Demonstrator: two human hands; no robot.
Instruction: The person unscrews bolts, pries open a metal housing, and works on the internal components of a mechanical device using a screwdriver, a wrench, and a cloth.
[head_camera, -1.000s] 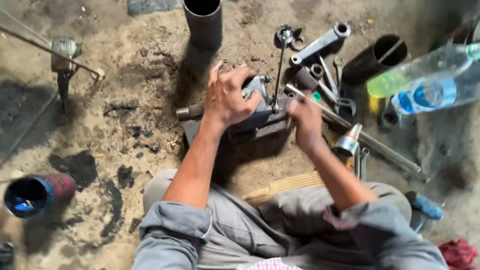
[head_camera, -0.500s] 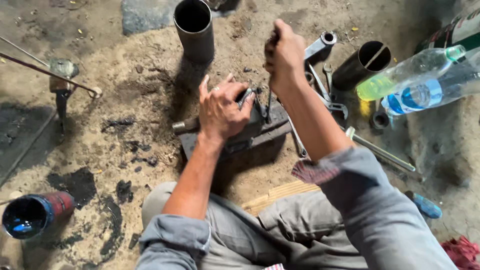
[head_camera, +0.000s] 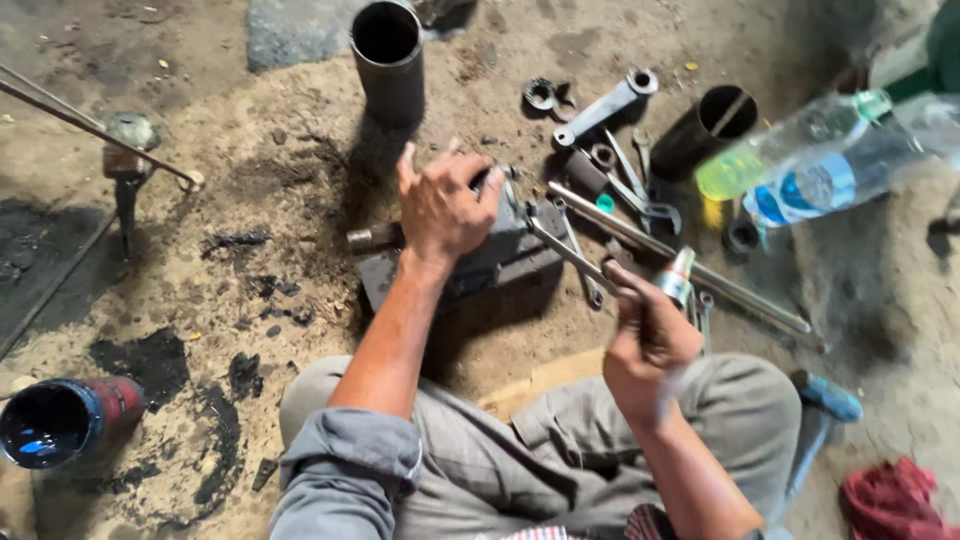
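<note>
Left hand (head_camera: 445, 208) spread, palm pressing down on grey metal part (head_camera: 500, 250) atop a steel block (head_camera: 450, 275) (dirt floor). Right hand (head_camera: 645, 345) fisted around slim metal rod (head_camera: 570, 252), tip near the part. Wrenches (head_camera: 640, 190) and bottles (head_camera: 800, 160) beyond.

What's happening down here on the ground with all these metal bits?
A person sits on a dirt floor among scattered tools. The left hand presses down on a grey metal block in front of the knees. The right hand grips a thin metal rod whose far end reaches the block. Wrenches, a connecting rod, two dark metal cylinders and plastic bottles lie around. A can of dark liquid sits at the left.
</note>
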